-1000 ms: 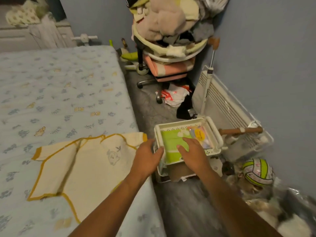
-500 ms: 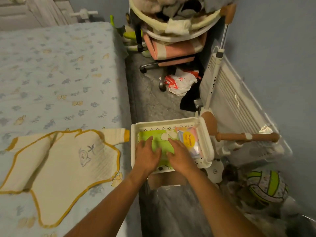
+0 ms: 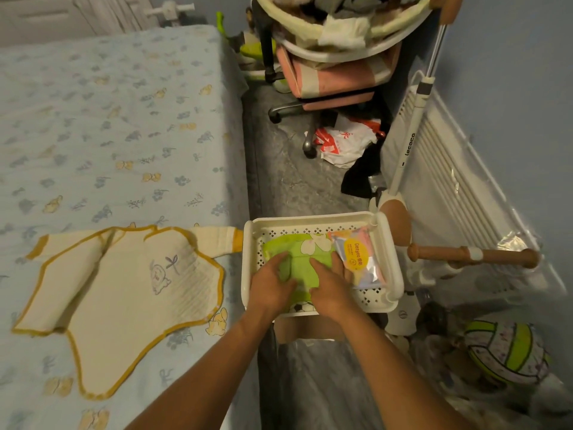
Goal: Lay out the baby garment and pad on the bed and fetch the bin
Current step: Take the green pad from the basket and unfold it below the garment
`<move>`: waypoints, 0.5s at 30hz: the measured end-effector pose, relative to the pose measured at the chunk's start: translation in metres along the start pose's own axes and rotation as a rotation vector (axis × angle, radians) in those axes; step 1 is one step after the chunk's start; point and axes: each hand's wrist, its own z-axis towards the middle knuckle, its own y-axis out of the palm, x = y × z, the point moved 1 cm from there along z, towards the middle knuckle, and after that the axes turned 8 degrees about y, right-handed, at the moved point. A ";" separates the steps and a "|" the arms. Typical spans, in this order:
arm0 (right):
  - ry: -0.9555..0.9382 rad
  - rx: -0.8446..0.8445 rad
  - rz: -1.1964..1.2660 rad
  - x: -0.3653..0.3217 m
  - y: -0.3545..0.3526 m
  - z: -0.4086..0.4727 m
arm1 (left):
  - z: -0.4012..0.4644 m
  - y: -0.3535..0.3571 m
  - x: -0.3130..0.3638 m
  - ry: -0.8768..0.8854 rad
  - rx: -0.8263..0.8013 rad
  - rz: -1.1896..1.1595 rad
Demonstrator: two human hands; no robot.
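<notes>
garment [image 3: 124, 293]: flat on bed [image 3: 93, 125], near its right edge; one sleeve reaches the edge, just beside the basket [image 3: 389, 243]; looks done
pad [image 3: 299, 262]: green folded piece, prob. the pad; inside white basket on floor-side stand, left half; pouch [image 3: 359, 259] in right half, touching it
left hand [image 3: 273, 283]: palm down on pad, fingers spread flat; not closed, no pinch visible
right hand [image 3: 330, 288]: same, flat on pad's right part beside pouch; thumb hidden, can't tell if any edge is hooked
bin: not identifiable in view
risk 1: lifting w/ flat hands > pad unfolds or slips back; need fingers under an edge
risk 2: pouch touches pad; may drag out w/ it, drop to floor
risk 3: basket sits off the bed edge; a push down or sideways could tip it
vs 0.5 s ago: hands on same spot of pad; view closer; garment, pouch unmoved
</notes>
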 end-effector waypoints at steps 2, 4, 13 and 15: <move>0.003 0.017 0.021 0.000 0.001 -0.001 | 0.000 0.001 0.001 0.012 0.016 0.000; 0.006 0.034 0.043 0.001 0.001 -0.002 | 0.000 0.002 0.003 0.032 0.026 -0.013; -0.059 0.096 0.263 -0.006 -0.014 -0.013 | -0.013 -0.026 0.022 0.214 0.002 -0.185; -0.062 0.107 0.339 -0.015 -0.019 -0.019 | -0.023 -0.044 0.032 0.259 -0.009 -0.246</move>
